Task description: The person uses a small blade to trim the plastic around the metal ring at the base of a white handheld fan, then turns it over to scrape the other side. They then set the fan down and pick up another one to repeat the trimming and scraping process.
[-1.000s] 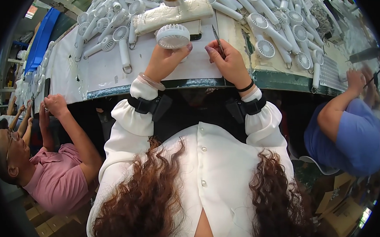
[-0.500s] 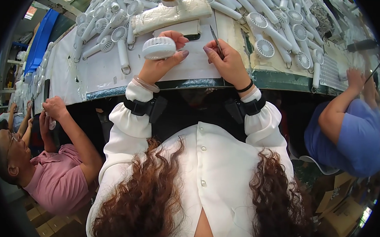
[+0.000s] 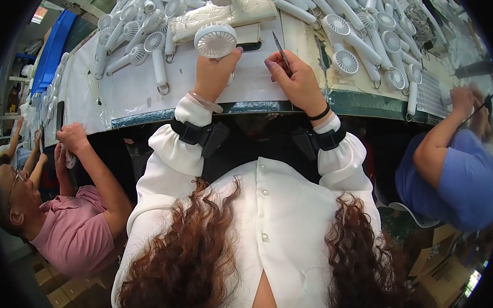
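Note:
My left hand (image 3: 214,78) is closed around a white handheld fan (image 3: 215,40), its round grille tilted up toward me. Most of the fan's handle is hidden behind the fingers. To its right, my right hand (image 3: 299,83) grips thin, pointed metal tweezers (image 3: 279,45) with the tips aimed up and away from me. The tweezers and the fan are apart. Both hands are over the near part of the white-covered worktable (image 3: 129,95).
White handheld fans lie heaped at the far left (image 3: 153,42) and far right (image 3: 346,63). Behind my left hand are a cream wrapped block (image 3: 226,18) and a dark flat object (image 3: 249,46). Co-workers sit on either side, one in pink (image 3: 81,229), one in blue (image 3: 451,181).
The fan in my left hand has been raised and turned so that its grille shows. That hand has shifted slightly right. My right hand stays nearly in place with the tweezers.

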The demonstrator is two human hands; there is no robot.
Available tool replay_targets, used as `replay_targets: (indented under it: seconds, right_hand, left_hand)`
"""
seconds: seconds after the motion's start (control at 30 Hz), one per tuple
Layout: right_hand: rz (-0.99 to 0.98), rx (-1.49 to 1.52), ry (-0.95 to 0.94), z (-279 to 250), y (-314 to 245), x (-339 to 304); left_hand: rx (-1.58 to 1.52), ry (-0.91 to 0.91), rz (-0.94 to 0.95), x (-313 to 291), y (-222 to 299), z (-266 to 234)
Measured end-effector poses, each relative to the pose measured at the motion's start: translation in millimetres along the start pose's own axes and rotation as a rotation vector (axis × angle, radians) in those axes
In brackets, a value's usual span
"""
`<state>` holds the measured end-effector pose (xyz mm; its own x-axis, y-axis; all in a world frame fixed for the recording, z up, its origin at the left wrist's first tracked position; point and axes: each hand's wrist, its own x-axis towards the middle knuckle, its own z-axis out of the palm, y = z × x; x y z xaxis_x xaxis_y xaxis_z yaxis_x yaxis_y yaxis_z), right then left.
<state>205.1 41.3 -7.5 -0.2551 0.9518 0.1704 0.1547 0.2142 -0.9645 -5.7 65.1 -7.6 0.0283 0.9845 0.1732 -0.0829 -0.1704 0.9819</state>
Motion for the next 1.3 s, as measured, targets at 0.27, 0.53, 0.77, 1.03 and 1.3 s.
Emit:
replay_targets:
  seconds: [0.27, 0.53, 0.77, 1.03, 1.3]
  right_hand:
    - [-0.013, -0.051, 0.012, -1, -1, -1]
    - [-0.019, -0.052, 0.01, -1, 0, -1]
    - [-0.026, -0.016, 0.011, 1, -2, 0]
    - [0.119, 0.327, -0.072, 4, -17, -3]
    - [0.441, 0.732, -0.208, 26, -25, -4]
  left_hand:
    - [-0.068, -0.055, -0.02, 4, -7, -5]
    - [0.067, -0.096, -0.03, -19, 18, -5]
    - [-0.129, -0.137, 0.048, -27, 7, -21]
    - [-0.536, -0.104, 0.256, -44, 34, 7]
    - [-0.323, -0.142, 0.361, -57, 33, 30]
